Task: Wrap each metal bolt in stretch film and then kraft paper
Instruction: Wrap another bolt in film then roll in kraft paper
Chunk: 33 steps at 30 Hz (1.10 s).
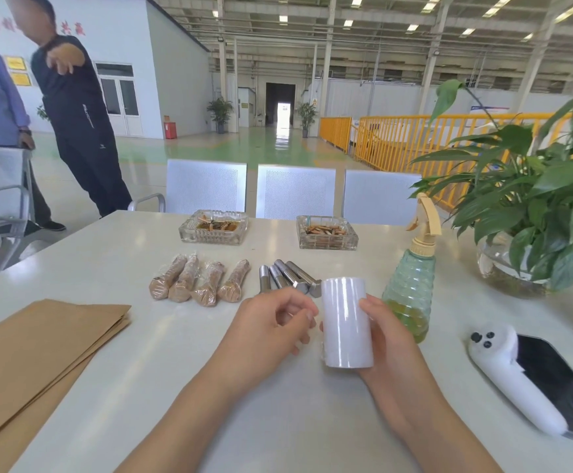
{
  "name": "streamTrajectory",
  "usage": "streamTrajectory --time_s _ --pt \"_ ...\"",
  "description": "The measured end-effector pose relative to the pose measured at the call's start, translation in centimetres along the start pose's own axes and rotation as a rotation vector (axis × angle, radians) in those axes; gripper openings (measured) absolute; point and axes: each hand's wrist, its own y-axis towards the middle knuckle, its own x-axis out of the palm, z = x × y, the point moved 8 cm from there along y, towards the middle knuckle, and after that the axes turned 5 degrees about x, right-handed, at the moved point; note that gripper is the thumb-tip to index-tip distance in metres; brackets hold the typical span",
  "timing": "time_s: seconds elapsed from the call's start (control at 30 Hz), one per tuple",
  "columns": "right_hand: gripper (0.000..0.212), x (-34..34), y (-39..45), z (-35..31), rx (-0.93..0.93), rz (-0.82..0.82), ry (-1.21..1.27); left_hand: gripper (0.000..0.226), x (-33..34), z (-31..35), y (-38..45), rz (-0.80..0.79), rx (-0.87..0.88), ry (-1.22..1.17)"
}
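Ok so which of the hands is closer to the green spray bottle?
Right. The right hand, holding the stretch film roll, sits just in front-left of the green spray bottle. The left hand is farther left, beyond the roll.
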Motion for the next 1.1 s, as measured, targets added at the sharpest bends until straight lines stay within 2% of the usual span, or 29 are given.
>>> streamTrajectory --time_s 0.13,0.27,0.4,0.77,0.93,1.1 --pt "0.027 0.4 -0.3 -0.3 -0.079 -0.01 -0.127 0.02 -0.3 0.3 0.0 0.021 -0.063 -0.162" --pt "0.038 0.9 -0.8 -0.8 -0.171 -0.041 -0.208 0.019 -0.7 0.2 -0.1 0.033 -0.112 -0.244" --pt "0.037 1.2 -1.3 -1.4 -0.247 -0.056 -0.256 0.012 -1.3 -0.1 -0.3 0.039 -0.16 -0.319" --pt "0.04 2.5 -2.0 -2.1 -0.374 -0.081 -0.377 0.011 -1.5 -0.5 -0.6 0.055 -0.253 -0.264" --pt "0.039 2.1 -1.6 -1.7 -0.299 -0.069 -0.33 0.02 -1.5 -0.3 -0.5 0.035 -0.254 -0.238" --pt "0.034 1.4 -0.7 -0.7 -0.123 -0.051 -0.152 0.022 -0.9 -0.5 -0.6 -0.021 -0.307 -0.416"
